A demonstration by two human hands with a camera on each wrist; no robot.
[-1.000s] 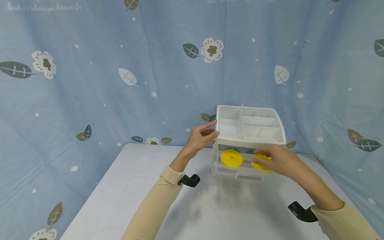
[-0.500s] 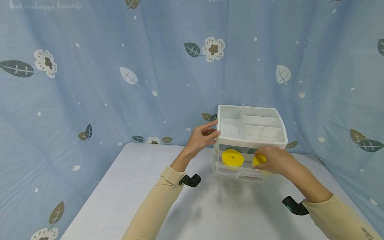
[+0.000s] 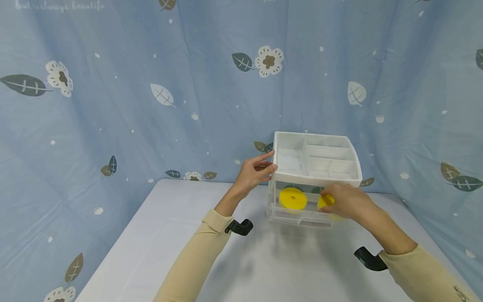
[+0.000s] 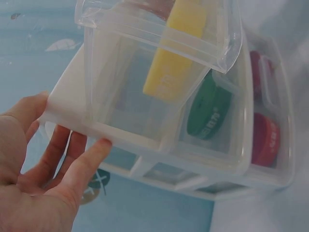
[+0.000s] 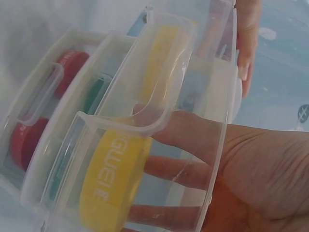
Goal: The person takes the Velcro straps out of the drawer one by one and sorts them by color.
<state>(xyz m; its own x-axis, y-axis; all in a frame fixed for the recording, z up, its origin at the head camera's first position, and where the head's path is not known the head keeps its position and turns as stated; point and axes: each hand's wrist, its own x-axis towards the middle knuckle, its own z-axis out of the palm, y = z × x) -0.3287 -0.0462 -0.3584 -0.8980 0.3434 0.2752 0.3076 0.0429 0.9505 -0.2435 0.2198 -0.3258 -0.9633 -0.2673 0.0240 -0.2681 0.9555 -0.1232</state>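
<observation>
A white drawer organizer [image 3: 318,178] with a divided top tray stands on the table, its clear top drawer [image 3: 298,216] pulled out. Inside that drawer lie two yellow discs with lettered rims. The left yellow disc [image 3: 292,198] shows a small centre hole. My right hand [image 3: 349,202] reaches in from the right and grips the right yellow disc [image 5: 113,179], thumb and fingers around its edge; part of the disc is covered. My left hand [image 3: 250,175] touches the organizer's left side by the tray rim, fingers spread and fairly straight.
Through the lower drawers show a green disc [image 4: 210,106] and two red discs, one a lower red disc [image 4: 265,139]. The table [image 3: 181,226] has a white cover. A blue patterned curtain [image 3: 211,84] hangs close behind the organizer.
My right hand has shifted slightly and its fingers have come round the right yellow disc, covering more of it. My left hand stays at the organizer's side.
</observation>
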